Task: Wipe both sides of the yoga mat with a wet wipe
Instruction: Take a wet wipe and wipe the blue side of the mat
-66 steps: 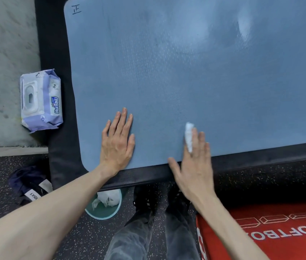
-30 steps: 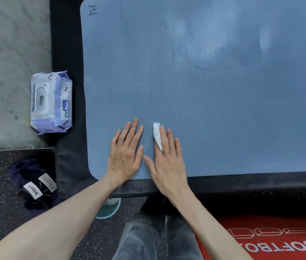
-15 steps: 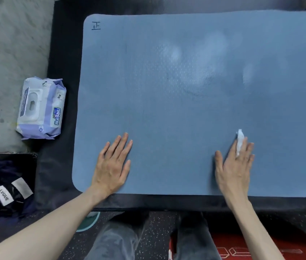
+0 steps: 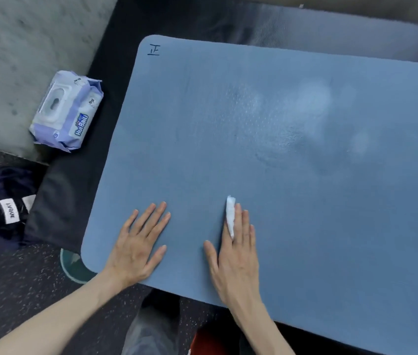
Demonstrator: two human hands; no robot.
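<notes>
A blue yoga mat (image 4: 305,175) lies flat on a black padded platform (image 4: 56,208), with a small handwritten mark at its far left corner. My left hand (image 4: 138,247) rests flat on the mat near its front left corner, fingers straight and spread. To its right, my right hand (image 4: 236,260) presses a folded white wet wipe (image 4: 230,213) onto the mat with straight fingers. The wipe sticks out past my fingertips. Pale damp patches show on the mat's far right part.
A purple and white pack of wet wipes (image 4: 67,111) lies left of the mat on the platform's edge. A dark cloth with a white label (image 4: 10,208) sits on the speckled floor. A green bin (image 4: 74,267) pokes out below the mat's corner. My legs stand below.
My right hand has slid the wipe left along the mat's front strip, back toward my left hand. My left hand stays planted. The view has tilted.
</notes>
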